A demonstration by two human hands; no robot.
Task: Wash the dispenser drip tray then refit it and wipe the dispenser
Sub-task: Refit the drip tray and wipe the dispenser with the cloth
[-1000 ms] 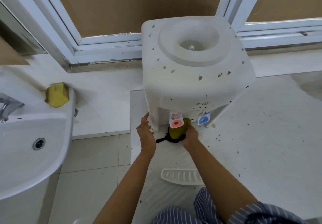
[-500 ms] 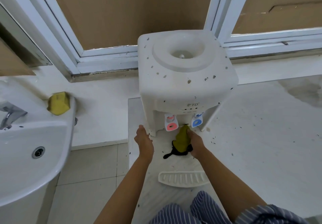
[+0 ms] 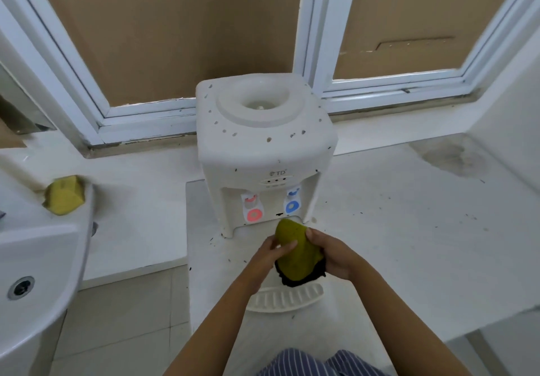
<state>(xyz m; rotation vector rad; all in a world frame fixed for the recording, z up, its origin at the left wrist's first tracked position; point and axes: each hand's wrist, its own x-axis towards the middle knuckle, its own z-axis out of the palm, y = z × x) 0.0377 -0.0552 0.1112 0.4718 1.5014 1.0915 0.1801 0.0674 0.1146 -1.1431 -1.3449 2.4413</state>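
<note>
Holding a yellow-green cloth (image 3: 295,254) in both hands, right hand (image 3: 333,254) with grip clamped around it, left hand (image 3: 267,254) pinching its edge. Hovering at 6 o'clock of the dispenser (image 3: 263,147). Lying on the bench (image 3: 409,244) beneath, at 6 o'clock again, the drip tray (image 3: 285,298), unfitted.

White-framed windows (image 3: 204,106) backed with brown board (image 3: 175,24) stand beyond the fingers. A speckled, stained white counter (image 3: 409,229) spreads below and rightward. Leftward: a white basin (image 3: 43,258) bearing a yellow sponge (image 3: 64,195), above pale floor tiles (image 3: 117,317).
</note>
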